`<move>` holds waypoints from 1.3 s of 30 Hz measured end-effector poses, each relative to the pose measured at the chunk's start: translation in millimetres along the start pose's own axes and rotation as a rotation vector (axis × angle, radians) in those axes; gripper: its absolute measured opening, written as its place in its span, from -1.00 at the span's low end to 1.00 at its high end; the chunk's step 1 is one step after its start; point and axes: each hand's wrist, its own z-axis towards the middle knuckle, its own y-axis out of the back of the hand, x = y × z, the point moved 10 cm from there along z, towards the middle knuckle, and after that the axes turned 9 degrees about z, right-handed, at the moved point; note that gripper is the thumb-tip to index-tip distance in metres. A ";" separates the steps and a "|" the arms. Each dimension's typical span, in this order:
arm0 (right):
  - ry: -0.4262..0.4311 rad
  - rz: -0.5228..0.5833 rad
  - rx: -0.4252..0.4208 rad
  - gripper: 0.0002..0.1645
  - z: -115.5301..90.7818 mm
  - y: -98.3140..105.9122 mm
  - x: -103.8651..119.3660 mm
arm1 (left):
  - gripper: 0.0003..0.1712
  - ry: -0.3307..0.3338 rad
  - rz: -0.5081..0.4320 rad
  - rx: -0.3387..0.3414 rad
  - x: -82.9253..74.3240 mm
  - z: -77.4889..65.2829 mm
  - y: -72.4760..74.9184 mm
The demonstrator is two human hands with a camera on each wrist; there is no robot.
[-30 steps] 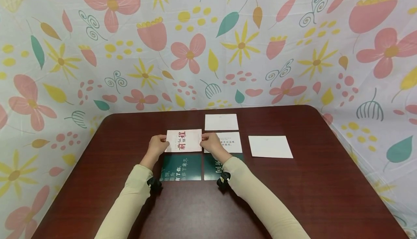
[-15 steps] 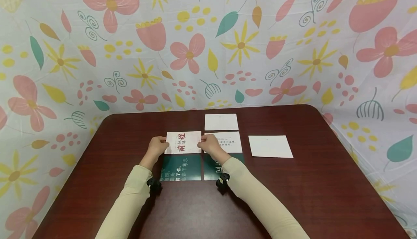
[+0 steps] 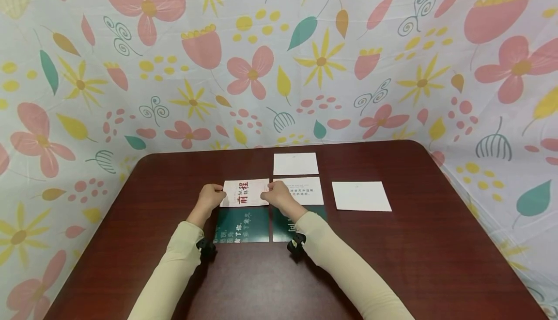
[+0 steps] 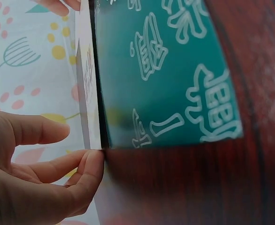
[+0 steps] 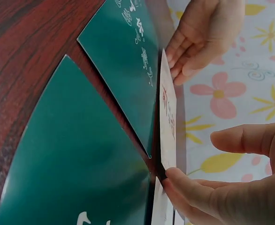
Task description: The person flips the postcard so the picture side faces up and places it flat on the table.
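The left grip [image 3: 211,196] is spread: in the left wrist view its thumb [image 4: 46,131] stands clear of the fingers, with a visible gap between, and the fingertips touch the end of the red-lettered card [image 3: 245,193]. The right grip [image 3: 279,197] is parted in the same way at the card's opposite end; in the right wrist view its forefinger touches the card by a corner, while the thumb [image 5: 240,138] points forward, well apart from the card. The card, white with red characters, thus lies between the two hands, its near edge just beside the far edge of the left green card [image 3: 244,226]. Whether it lies fully flat on the bench [image 3: 436,262] I cannot tell. The right green card [image 3: 281,233] is next to the left one, a narrow strip of wood between them, and is partly covered by the right hand and forearm. Beyond it lies a white card with dark print [image 3: 310,190], also partly covered by the right hand, then a plain white card [image 3: 296,163] farther back. Another white card [image 3: 362,196] lies apart, to the right.
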 end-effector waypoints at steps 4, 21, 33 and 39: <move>0.005 -0.008 0.002 -0.32 -0.9 0.6 1.3 | -0.53 0.000 0.001 -0.002 0.4 0.8 -0.8; 0.075 -0.012 0.016 -0.43 4.8 17.7 9.5 | -0.49 -0.063 0.035 -0.042 -28.0 2.1 2.4; 0.068 0.094 -0.033 -0.52 20.4 69.3 5.3 | -0.52 -0.111 -0.132 -0.012 -62.4 12.2 -17.8; 0.110 0.136 -0.114 -0.54 33.8 105.0 5.4 | -0.54 -0.132 -0.182 -0.002 -79.3 23.5 -32.1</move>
